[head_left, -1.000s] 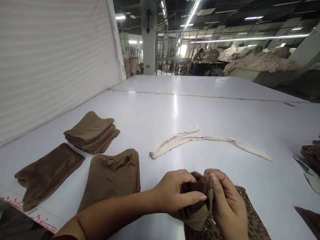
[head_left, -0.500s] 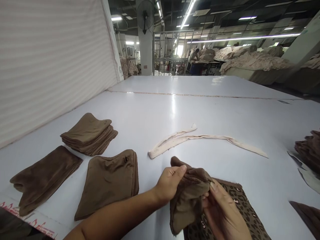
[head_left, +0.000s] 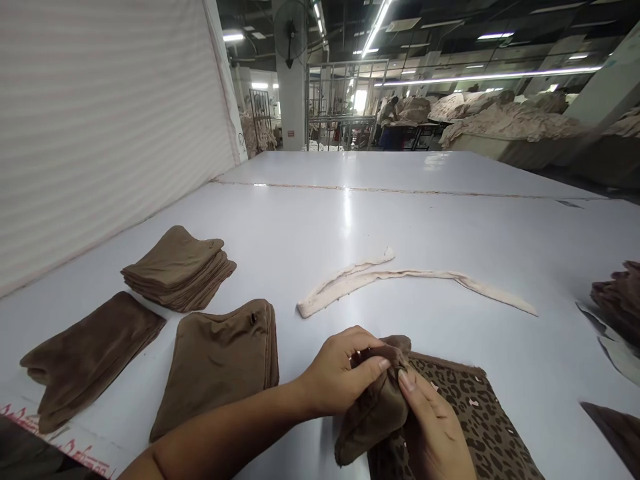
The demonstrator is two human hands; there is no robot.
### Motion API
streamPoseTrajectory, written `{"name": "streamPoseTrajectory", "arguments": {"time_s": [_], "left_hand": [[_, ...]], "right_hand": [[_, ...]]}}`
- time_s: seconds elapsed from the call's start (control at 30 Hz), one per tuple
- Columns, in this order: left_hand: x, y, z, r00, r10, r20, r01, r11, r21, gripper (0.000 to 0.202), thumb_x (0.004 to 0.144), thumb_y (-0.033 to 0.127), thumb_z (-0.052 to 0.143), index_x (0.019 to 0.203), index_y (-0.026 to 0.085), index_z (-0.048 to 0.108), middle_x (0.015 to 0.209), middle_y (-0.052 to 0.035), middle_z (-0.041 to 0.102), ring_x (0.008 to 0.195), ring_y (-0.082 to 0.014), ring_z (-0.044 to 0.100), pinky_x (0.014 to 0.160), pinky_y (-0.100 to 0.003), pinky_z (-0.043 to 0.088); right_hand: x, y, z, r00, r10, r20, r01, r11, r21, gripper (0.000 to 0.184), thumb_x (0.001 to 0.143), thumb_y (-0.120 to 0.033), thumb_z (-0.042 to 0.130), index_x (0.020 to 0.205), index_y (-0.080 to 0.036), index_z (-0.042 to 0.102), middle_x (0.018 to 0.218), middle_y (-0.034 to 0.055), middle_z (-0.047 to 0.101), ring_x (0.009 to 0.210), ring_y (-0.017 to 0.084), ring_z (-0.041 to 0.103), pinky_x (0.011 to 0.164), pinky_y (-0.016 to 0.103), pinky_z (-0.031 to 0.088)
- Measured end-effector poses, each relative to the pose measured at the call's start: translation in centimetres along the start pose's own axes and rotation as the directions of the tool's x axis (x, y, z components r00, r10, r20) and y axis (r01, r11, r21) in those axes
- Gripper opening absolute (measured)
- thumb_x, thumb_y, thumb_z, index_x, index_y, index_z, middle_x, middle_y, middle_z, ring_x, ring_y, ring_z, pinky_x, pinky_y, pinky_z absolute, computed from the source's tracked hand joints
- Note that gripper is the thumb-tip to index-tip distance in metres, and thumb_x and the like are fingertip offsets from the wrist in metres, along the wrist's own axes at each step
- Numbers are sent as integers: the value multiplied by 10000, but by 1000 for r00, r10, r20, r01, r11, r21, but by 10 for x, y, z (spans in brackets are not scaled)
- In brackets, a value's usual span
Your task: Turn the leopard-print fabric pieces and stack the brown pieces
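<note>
A brown fabric piece is bunched up between my two hands, raised over the table near its front. My left hand pinches its upper edge between thumb and fingers. Close beside it, my right hand grips the same edge, thumb on top. Under the hands lies a leopard-print fabric piece with small pale spots, partly covered by my right hand. To the left sits a stack of brown fabric pieces with a small dark hole near the top corner.
Two more brown stacks, a lighter one and a darker one, lie at left. A cream fabric strip curves across the middle of the white table. Dark brown fabric is piled at the right edge. A person stands far back.
Both hands have drawn closer together on the brown piece. Its loose upper flap has folded down, and more of the leopard print shows.
</note>
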State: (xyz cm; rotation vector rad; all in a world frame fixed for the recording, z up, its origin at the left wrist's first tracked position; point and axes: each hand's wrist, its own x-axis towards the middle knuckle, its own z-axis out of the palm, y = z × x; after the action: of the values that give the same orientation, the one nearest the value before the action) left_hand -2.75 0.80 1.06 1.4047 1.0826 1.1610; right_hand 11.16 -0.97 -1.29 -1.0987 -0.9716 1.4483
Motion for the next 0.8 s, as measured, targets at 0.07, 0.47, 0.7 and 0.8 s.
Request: {"name": "streamPoseTrajectory", "arguments": {"time_s": [0.07, 0.47, 0.7, 0.8], "left_hand": [[3, -3, 4, 993, -105, 51, 116, 933, -341, 180, 750, 311, 625, 726, 133, 634, 751, -33, 550, 734, -144, 508, 723, -270, 403], [13, -16, 8, 913, -356, 199, 407, 804, -434, 467, 664, 556, 671, 625, 98, 592, 544, 2, 542, 501, -81, 458, 551, -229, 362], [8, -2, 3, 976, -141, 165, 155, 985, -79, 348, 722, 445, 657, 904, 165, 560, 776, 1, 545, 707, -123, 489, 649, -242, 395], [3, -5, 2, 982, 140, 124, -166, 959, 229, 223, 724, 279, 661, 888, 183, 545, 787, 3, 528, 708, -127, 456, 647, -246, 381]], "right_hand": [[2, 2, -3, 985, -165, 44, 170, 976, -136, 229, 810, -407, 604, 704, -205, 599, 760, 30, 571, 758, 188, 539, 710, 263, 456], [14, 0, -38, 834, -499, 235, 540, 650, -534, 213, 878, -300, 525, 1089, -271, 543, 990, 31, 550, 866, 161, 547, 756, 226, 450], [25, -24, -32, 782, -481, 396, 615, 492, -616, 34, 879, -266, 521, 892, -252, 550, 809, -16, 590, 710, 128, 565, 638, 188, 441], [23, -27, -29, 862, -401, 309, 505, 635, -585, 126, 869, -327, 530, 796, -234, 571, 717, -23, 595, 632, 131, 552, 582, 193, 434]]}}
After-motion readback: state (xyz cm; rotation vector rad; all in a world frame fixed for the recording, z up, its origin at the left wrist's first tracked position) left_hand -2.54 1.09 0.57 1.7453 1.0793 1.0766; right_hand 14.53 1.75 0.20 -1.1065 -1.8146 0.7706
